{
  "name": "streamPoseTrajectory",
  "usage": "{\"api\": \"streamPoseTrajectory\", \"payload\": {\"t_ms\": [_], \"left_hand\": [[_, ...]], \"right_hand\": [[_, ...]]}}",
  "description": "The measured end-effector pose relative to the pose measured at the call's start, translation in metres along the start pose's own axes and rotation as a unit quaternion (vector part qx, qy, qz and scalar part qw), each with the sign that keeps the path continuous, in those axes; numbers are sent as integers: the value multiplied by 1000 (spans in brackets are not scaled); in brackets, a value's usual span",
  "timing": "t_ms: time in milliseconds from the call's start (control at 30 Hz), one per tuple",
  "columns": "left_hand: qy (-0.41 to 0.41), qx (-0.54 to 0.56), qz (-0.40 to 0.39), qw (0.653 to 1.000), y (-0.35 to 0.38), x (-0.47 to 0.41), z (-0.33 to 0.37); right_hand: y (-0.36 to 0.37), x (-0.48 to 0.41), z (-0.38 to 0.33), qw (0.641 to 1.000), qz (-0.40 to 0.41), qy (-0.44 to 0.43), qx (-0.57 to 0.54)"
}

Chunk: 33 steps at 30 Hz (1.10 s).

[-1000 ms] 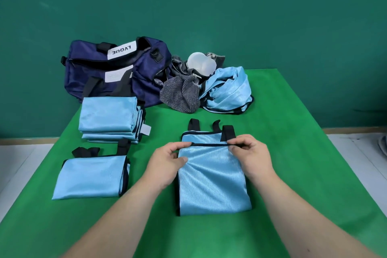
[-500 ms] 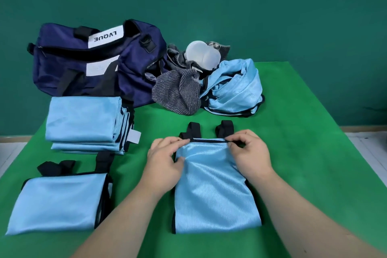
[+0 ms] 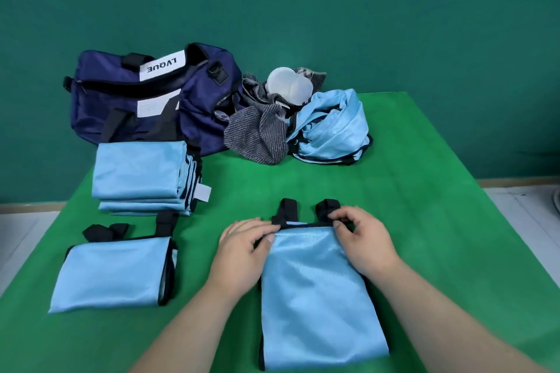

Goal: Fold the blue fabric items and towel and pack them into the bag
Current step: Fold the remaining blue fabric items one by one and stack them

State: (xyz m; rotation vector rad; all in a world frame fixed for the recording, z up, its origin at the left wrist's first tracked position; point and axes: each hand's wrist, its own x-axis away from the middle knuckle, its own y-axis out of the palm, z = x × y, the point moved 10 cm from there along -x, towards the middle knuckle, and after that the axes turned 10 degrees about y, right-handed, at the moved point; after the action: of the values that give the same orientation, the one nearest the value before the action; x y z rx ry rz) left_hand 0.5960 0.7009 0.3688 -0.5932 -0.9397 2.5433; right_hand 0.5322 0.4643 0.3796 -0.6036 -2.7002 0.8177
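Light-blue folded fabric item [image 3: 315, 291] lay on the green tabletop [image 3: 424, 221] — our left hand [image 3: 242, 254] and right hand [image 3: 363, 242] each had a grip pinched on its black top edge.

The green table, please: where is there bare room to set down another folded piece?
The widest bare patch of the green table lies right of the right hand, in front of the crumpled blue fabric. A smaller one sits between the folded stack and the piece being folded. Back left, around the navy bag and grey towel, is crowded.
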Motion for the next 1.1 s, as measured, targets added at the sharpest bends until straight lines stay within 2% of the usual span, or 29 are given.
{"api": "streamPoseTrajectory", "payload": {"t_ms": [200,333,367,433,500,533,667,800,933,1100], "left_hand": [[3,39,16,999,6,84,37],[-21,36,6,999,4,94,44],[-19,24,1,1000,3,93,47],[-13,5,-6,1000,4,92,50],[-8,-7,-4,1000,4,91,52],[-8,-13,-2,1000,3,92,53],[-6,-17,-6,1000,4,91,52],[9,-37,-67,997,13,90,54],[18,0,-94,995,19,84,51],[38,42,-47,997,12,74,53]], "right_hand": [[-16,74,27,999,-41,23,4],[-39,93,16,999,2,16,51],[-42,100,6,996,18,-9,86],[-32,120,-22,976,37,-116,181],[-5,143,-40,944,14,-198,263],[11,149,-41,933,-11,-203,297],[47,155,-17,914,-67,-169,362],[53,155,-3,900,-76,-164,396],[56,156,-3,889,-85,-143,428],[58,153,1,883,-92,-123,444]]}}
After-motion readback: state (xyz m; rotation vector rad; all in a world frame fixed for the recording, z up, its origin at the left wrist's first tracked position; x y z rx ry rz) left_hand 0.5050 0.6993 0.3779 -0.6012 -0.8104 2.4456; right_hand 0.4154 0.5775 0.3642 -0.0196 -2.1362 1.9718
